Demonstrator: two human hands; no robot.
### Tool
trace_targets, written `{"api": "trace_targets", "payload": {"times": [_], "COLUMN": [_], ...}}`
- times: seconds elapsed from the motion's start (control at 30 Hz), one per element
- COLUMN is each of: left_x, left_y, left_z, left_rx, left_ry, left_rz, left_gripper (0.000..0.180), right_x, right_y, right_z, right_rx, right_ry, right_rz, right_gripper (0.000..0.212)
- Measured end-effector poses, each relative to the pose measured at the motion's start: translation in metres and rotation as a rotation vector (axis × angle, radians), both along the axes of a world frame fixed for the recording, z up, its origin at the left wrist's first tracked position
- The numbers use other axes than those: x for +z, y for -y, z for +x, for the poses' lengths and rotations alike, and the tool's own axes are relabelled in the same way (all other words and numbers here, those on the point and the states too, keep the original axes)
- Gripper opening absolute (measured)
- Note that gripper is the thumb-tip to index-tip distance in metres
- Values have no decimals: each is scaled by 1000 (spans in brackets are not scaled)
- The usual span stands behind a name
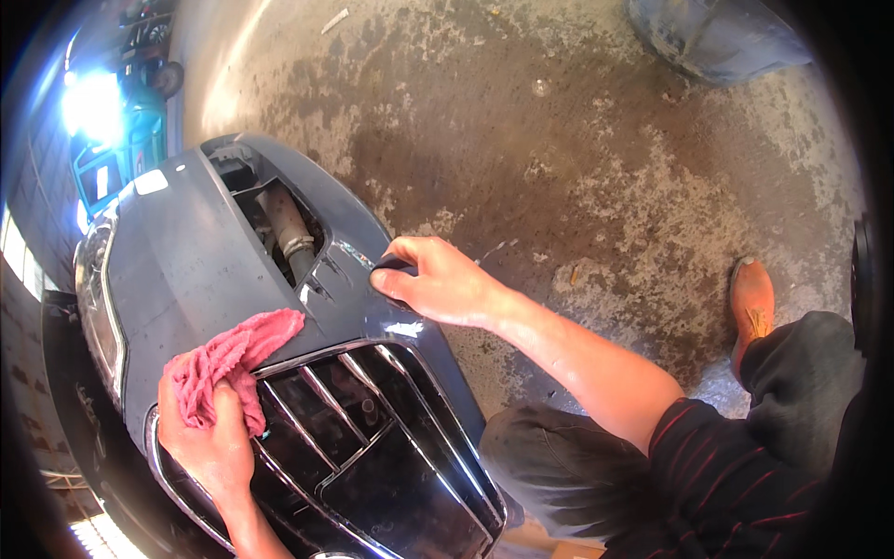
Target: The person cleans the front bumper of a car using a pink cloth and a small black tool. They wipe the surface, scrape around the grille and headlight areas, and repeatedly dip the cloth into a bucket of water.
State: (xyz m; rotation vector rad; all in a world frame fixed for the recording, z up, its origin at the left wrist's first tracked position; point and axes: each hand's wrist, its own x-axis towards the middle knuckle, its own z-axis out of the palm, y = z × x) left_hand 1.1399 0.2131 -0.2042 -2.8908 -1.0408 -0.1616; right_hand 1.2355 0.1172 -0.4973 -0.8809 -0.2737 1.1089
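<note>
The front of a dark grey car bumper (177, 252) fills the left and middle of the head view. My left hand (209, 438) is closed on a crumpled pink cloth (237, 359), held over the upper edge of the chrome-slatted grille (335, 419). Pinched between the thumb and fingers of my right hand (433, 279) is a small black block (396, 266), mostly covered by the hand. It rests against the bumper's painted surface, beside the opening (284, 224). Wet-looking streaks run over the paint next to it.
The concrete floor (559, 168) is stained and patchy. A sheet of clear plastic or glass (722, 37) lies at the far right. My tan boot (751, 303) stands on the right, and a headlight (98, 289) sits at the bumper's left. Teal equipment (140, 130) stands at the back left.
</note>
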Motion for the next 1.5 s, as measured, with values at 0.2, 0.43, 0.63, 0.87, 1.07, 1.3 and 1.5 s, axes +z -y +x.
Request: {"api": "trace_targets", "payload": {"times": [0.2,0.43,0.63,0.87,1.07,1.3,1.5], "left_x": [-3,-2,-2,-4,-3,1,1], "left_y": [3,3,3,4,7,2,3], "left_z": [6,0,3,11,7,5,7], "left_rx": [11,19,29,2,70,78,48], "left_ry": [-39,-38,-24,-48,-1,-58,-18], "left_rz": [12,28,2,17,-31,-47,-55], "left_gripper": [27,26,27,28,28,32,25], "right_x": [19,57,65,51,56,44,-3], "right_y": [-31,-42,-64,-109,-71,-110,-48], "right_z": [-26,-60,-77,-54,-92,-64,-95], "right_rx": [245,58,-255,-333,-278,-454,-408], "right_ry": [117,189,176,330,53,285,258], "right_rz": [-33,-246,-248,-224,-203,-193,54], "right_gripper": [38,32,16,14,19,16,11]}}
